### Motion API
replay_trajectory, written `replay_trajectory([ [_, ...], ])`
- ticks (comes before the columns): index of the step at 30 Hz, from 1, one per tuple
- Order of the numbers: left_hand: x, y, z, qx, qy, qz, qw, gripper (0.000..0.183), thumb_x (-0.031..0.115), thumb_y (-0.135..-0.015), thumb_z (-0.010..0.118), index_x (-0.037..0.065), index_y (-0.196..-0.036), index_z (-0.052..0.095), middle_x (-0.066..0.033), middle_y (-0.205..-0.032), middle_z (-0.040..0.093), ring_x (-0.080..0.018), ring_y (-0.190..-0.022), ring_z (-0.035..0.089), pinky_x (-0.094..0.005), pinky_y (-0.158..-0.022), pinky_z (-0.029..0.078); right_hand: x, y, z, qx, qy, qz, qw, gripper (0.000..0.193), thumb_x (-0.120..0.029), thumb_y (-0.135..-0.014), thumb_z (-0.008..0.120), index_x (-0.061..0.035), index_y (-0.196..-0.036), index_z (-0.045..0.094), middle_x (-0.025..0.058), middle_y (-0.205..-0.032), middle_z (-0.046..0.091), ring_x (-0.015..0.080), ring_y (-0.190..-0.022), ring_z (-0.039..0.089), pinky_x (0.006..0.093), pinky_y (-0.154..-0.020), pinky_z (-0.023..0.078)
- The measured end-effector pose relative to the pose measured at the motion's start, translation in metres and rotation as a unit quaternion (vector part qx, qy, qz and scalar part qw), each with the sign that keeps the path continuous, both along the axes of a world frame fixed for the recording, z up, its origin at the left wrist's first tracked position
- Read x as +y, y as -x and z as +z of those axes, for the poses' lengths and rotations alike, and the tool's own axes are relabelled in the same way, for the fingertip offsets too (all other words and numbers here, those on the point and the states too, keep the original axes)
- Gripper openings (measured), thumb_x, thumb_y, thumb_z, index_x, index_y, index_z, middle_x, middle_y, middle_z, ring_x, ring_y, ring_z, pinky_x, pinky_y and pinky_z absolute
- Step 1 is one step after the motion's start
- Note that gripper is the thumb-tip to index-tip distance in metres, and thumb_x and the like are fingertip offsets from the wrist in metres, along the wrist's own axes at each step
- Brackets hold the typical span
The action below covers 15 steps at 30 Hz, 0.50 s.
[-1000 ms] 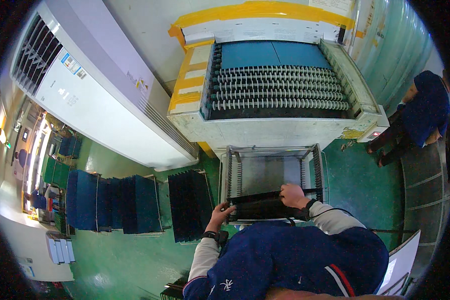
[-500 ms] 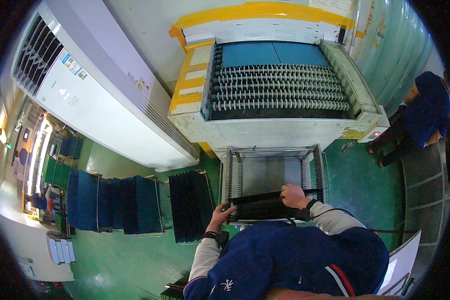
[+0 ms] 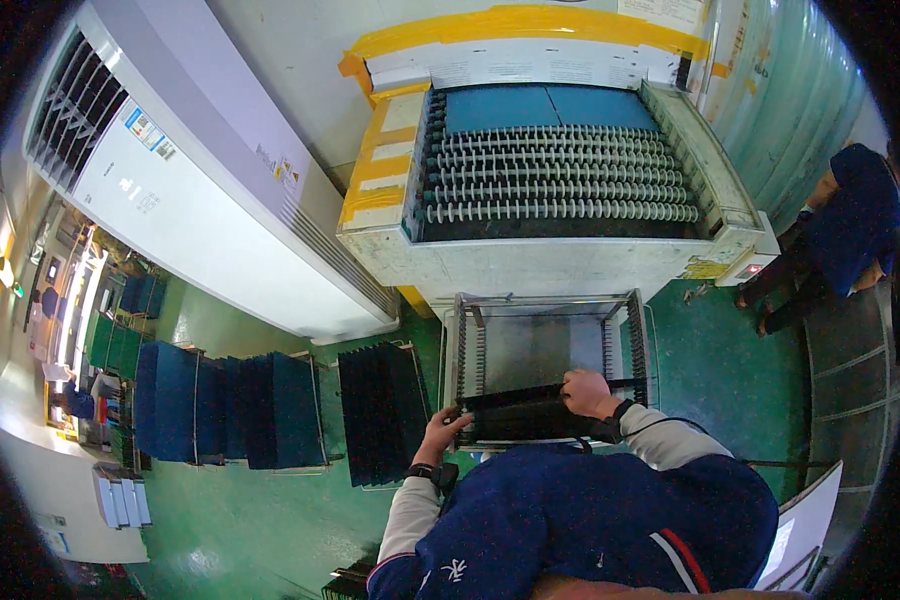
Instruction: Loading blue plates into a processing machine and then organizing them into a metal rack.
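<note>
A metal rack (image 3: pixel 530 340) with comb-toothed sides stands in front of me, below the roller machine. Across its near part runs the upper edge of a thin dark panel (image 3: pixel 515 399). My right hand (image 3: pixel 588 393) is closed on that edge, right of the middle. At the panel's left end, beside the rack's left upright, my left hand (image 3: pixel 444 430) is closed with thumb and fingers on the corner. The panel's lower part is mostly hidden by my body and arms. Other dark sheets seem to stand close behind my hands, too dark to tell apart.
Beyond the rack stands a machine (image 3: pixel 560 240) with rows of white roller discs and blue panels (image 3: pixel 545 108). Racks of dark panels (image 3: pixel 380 415) (image 3: pixel 225 405) stand left on the green floor. A white air conditioner (image 3: pixel 230 220) rises upper left; a person (image 3: pixel 850 220) is at right.
My hands and the dark panel hold almost the same place. Far off at the left, a distant person has shifted slightly.
</note>
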State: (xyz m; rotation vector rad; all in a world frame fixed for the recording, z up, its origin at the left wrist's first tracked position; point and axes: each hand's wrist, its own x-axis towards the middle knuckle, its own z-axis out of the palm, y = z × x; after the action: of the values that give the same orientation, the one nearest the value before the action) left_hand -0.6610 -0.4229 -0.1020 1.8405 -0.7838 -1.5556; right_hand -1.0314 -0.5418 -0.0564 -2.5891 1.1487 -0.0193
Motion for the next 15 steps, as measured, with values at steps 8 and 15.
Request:
replay_trajectory([
  [8, 0.002, 0.001, 0.01, -0.017, 0.027, 0.001, 0.999, 0.074, 0.045, -0.072, 0.081, 0.002, -0.127, 0.058, -0.0141, -0.121, 0.061, -0.024, -0.109, 0.059, -0.0339, -0.094, 0.046, -0.001, 0.0, -0.007, -0.005, 0.019, 0.013, 1.0, 0.016, -0.026, -0.073, 0.063, -0.0131, -0.075, 0.072, 0.0047, -0.087, 0.062, 0.0259, -0.088, 0.062, 0.0402, -0.072, 0.052],
  [15, -0.001, 0.001, 0.01, -0.016, 0.021, -0.005, 1.0, 0.074, 0.046, -0.072, 0.08, 0.0, -0.126, 0.059, -0.0158, -0.122, 0.062, -0.0244, -0.11, 0.059, -0.0338, -0.094, 0.046, -0.001, 0.001, -0.008, -0.005, 0.01, 0.014, 1.0, 0.016, -0.027, -0.074, 0.063, -0.0133, -0.075, 0.072, 0.0047, -0.091, 0.063, 0.0264, -0.091, 0.061, 0.041, -0.075, 0.051],
])
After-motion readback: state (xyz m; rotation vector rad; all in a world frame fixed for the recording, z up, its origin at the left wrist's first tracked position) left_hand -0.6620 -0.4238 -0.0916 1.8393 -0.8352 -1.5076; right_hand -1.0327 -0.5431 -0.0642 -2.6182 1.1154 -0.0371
